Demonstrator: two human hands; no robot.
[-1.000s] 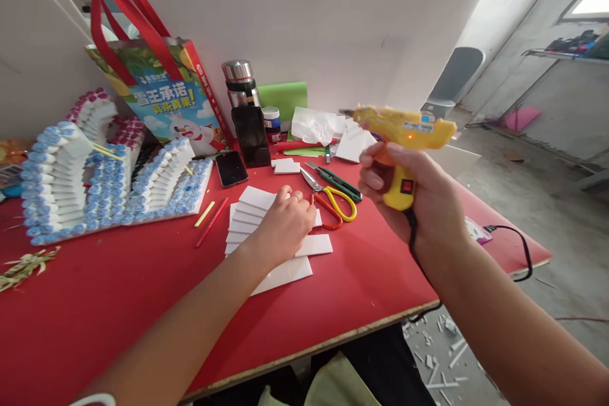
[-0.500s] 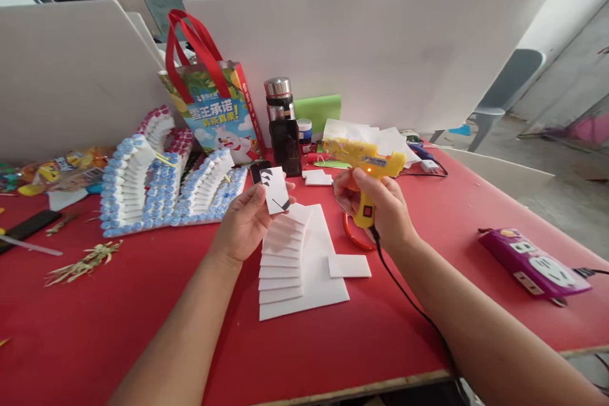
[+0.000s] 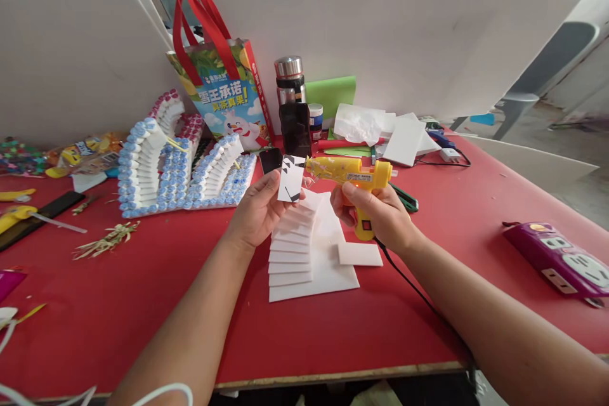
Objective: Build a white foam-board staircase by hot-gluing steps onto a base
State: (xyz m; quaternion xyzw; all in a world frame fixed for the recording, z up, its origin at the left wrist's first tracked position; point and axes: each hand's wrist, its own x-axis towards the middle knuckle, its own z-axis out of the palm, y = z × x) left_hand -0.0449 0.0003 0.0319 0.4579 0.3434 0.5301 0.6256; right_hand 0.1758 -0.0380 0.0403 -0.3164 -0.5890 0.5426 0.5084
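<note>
Between the thumb and fingers of my left hand (image 3: 257, 210) is a small white card (image 3: 290, 181) with black marks, held up above the table. My right hand (image 3: 375, 212) grips a yellow glue gun (image 3: 360, 176) by its handle, and the nozzle points left at the card's upper right edge. Below my hands, several overlapping white foam strips (image 3: 289, 258) fan out in a curved stack on a white sheet (image 3: 333, 276). A loose white rectangular piece (image 3: 360, 254) lies partly over the sheet's right side.
Blue-and-white stepped models (image 3: 162, 171) and a printed bag (image 3: 223, 101) stand back left. A flask (image 3: 289, 79), black phone (image 3: 295, 130) and green sheet (image 3: 333, 90) are behind my hands. A purple power strip (image 3: 561, 260) lies right; the black cord (image 3: 419, 295) runs past my right forearm.
The glue gun has turned and come closer to the card, its nozzle now at the card's edge. The view has shifted, tilting down and a little left.
</note>
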